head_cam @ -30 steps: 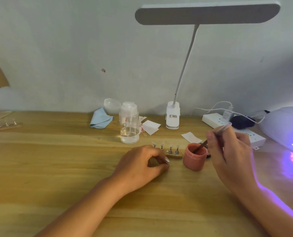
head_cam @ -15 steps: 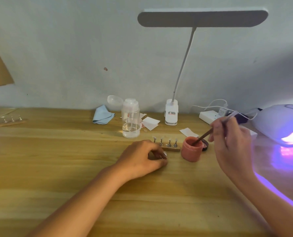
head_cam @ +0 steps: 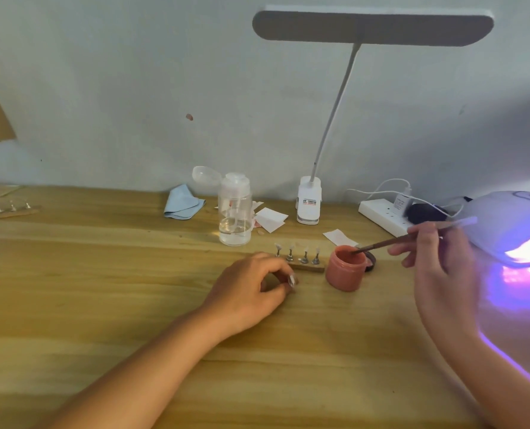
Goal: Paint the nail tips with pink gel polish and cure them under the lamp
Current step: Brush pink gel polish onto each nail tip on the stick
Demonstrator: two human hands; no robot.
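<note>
Right grip (head_cam: 440,264) is clamping a thin brush (head_cam: 390,242) between thumb and fingers about halfway along its handle. The bristle end is dipping into the open pot of pink gel (head_cam: 347,269).

Left grip (head_cam: 251,289) is lying on the table (head_cam: 102,274) with its fingers curled at the left end of the wooden holder (head_cam: 308,268). That end is hiding behind the fingers, so I cannot tell whether they are clamping it or only resting beside it.

Four nail tips (head_cam: 296,250) are standing on small clips along the holder, just left of the pot. They are looking unpainted, so the painting is probably only starting. A dark lid (head_cam: 371,262) is lying behind the pot.

Further out, the curing lamp (head_cam: 517,224) is glowing violet at the right edge of the table, near the brush. Along the wall a pump bottle (head_cam: 235,212), a blue cloth (head_cam: 181,205), a desk lamp (head_cam: 309,199) and a power strip (head_cam: 381,215) are sitting.

To do this step well, the brush should be picking up only a little gel. Wiping one side against the pot's rim would leave a small bead on the bristles. The holder needs pressing firmly down so the tips are not wobbling under the strokes. The loaded brush is best kept away from the violet glow, since gel may harden there.
</note>
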